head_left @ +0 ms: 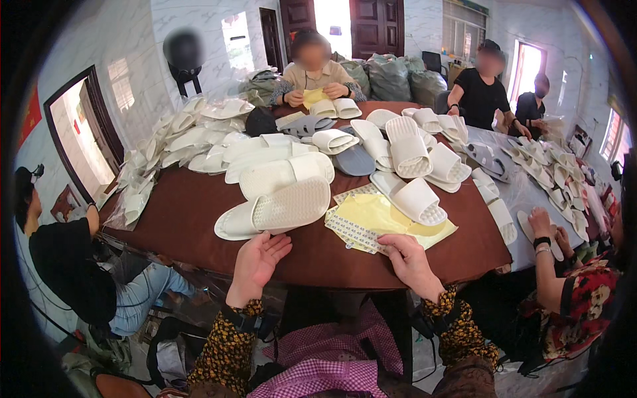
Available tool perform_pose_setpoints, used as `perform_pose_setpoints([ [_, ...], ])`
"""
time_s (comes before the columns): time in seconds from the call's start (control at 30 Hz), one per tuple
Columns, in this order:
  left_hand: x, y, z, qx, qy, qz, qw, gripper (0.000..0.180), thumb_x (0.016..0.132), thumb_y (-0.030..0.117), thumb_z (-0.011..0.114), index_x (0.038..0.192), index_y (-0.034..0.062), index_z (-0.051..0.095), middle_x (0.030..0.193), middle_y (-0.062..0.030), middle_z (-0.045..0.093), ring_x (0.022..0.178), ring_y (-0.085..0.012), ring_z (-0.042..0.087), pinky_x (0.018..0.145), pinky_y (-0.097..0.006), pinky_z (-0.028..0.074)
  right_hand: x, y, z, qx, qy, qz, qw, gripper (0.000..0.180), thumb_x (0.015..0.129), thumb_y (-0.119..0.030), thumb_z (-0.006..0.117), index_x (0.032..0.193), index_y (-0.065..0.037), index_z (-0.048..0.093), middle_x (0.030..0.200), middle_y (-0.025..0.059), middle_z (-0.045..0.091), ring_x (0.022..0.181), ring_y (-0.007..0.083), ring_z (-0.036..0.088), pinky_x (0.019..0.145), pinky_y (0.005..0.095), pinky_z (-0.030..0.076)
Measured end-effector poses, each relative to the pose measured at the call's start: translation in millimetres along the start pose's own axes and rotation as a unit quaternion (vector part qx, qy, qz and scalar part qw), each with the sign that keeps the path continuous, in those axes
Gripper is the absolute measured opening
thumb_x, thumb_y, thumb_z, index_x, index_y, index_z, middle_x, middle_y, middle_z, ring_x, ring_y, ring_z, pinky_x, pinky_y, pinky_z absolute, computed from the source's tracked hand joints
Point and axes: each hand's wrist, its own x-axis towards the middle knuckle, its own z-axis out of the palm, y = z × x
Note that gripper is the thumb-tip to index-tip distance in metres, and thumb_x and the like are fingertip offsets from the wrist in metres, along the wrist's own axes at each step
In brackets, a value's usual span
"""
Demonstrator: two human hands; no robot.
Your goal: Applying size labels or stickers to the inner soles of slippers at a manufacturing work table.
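Observation:
My left hand point(257, 264) is palm up with its fingers stretched out, just below a white slipper point(292, 204) with a dotted sole. No object shows in that palm. My right hand point(410, 262) is bent over the front edge of a sheet of small printed stickers point(355, 229), thumb and fingertips closed at its corner. Under and beside this sheet lies yellow paper point(431, 233). Another white slipper point(415, 198) rests partly on the paper. Beyond the nearest slipper, more white slippers point(286, 174) overlap in a row.
Brown cloth covers the table point(192, 225). Bagged slippers point(199, 136) heap up at the left, beside loose white and grey slippers point(355, 159). Opposite, a person point(312, 76) holds yellow paper. Other people work at a grey table point(497, 192) on the right; one sits at the left.

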Motion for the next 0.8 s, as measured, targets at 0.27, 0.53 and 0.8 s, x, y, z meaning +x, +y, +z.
perform_pose_setpoints([
  [0.27, 2.1, 1.4, 0.7, -0.048, 0.021, -0.03, 0.998, 0.034, 0.095, 0.012, 0.044, 0.121, -0.0104, 0.042, 0.12, -0.0274, 0.047, 0.113, -0.0393, 0.05, 0.099, -0.052, 0.043, -7.3, 12.0, 3.6, 0.05, 0.029, 0.045, 0.997, 0.014, 0.086, -0.001, 0.057, 0.098, -0.002, 0.063, 0.099, 0.014, 0.066, 0.093, 0.0297, 0.062, 0.083, 0.0347, 0.048],
  [0.53, 9.2, 5.8, 6.1, -0.083, 0.036, 0.024, 0.996, 0.032, 0.094, 0.012, 0.046, 0.117, -0.0101, 0.043, 0.119, -0.0253, 0.047, 0.112, -0.0393, 0.05, 0.101, -0.05, 0.041, -11.5, 16.5, 4.2, 0.079, 0.04, 0.091, 0.992, 0.012, 0.089, -0.001, 0.056, 0.099, 0.002, 0.062, 0.097, 0.011, 0.066, 0.09, 0.0179, 0.062, 0.081, 0.0281, 0.048],
  [0.8, 14.7, -2.1, -5.2, -0.172, 0.083, 0.023, 0.981, 0.05, 0.094, 0.035, 0.053, 0.123, -0.0026, 0.037, 0.117, -0.029, 0.048, 0.112, -0.0433, 0.05, 0.098, -0.055, 0.042, -14.9, 15.8, -4.7, 0.079, 0.028, 0.105, 0.991, 0.015, 0.092, 0.001, 0.049, 0.101, 0.004, 0.061, 0.102, 0.0099, 0.066, 0.095, 0.0158, 0.06, 0.085, 0.027, 0.048],
])
